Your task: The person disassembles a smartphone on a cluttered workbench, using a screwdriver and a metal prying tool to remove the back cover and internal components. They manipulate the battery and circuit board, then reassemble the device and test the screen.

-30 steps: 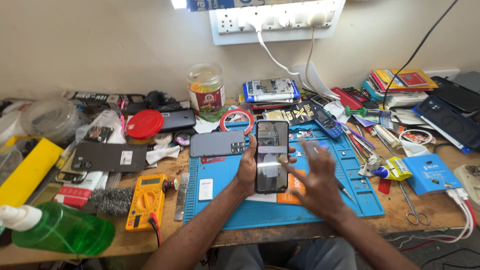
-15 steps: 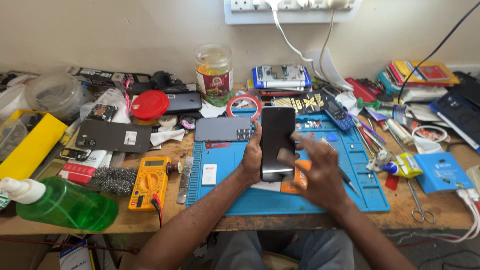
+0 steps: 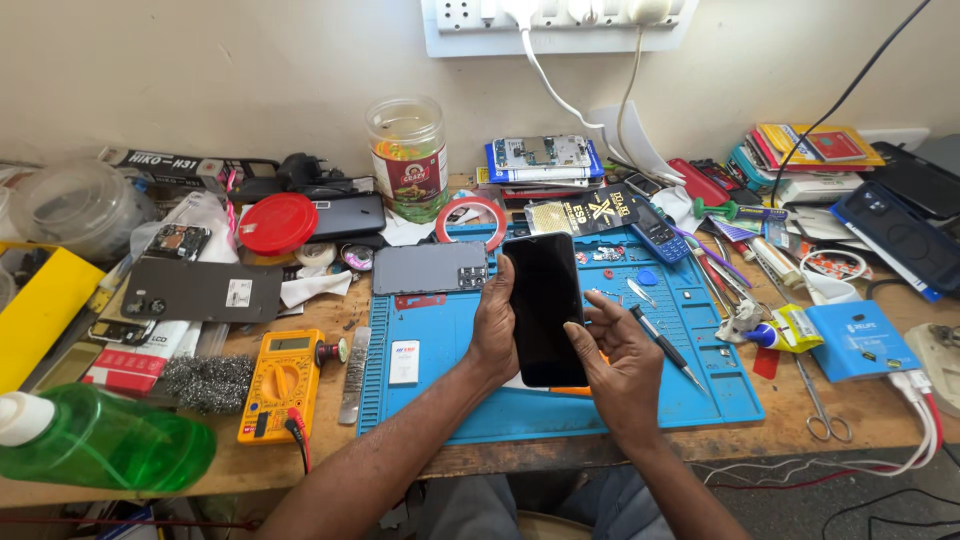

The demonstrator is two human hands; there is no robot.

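A black smartphone (image 3: 543, 305) with a dark screen stands upright over the blue work mat (image 3: 430, 400). My left hand (image 3: 493, 330) grips its left edge. My right hand (image 3: 620, 360) touches its lower right edge with the fingertips, fingers curled. A dark phone back cover (image 3: 430, 267) lies on the mat's top left corner. A black-handled screwdriver (image 3: 665, 346) lies on the mat just right of my right hand.
A yellow multimeter (image 3: 281, 370) and a green bottle (image 3: 110, 440) sit at the left. A red lid (image 3: 277, 222), a clear jar (image 3: 407, 155), stacked phone parts (image 3: 540, 160), scissors (image 3: 815, 400), a blue box (image 3: 860, 338) and cables crowd the wooden bench.
The phone's screen was lit a second ago and is dark now. My right hand has moved from hovering over the mat to touching the phone's lower right edge.
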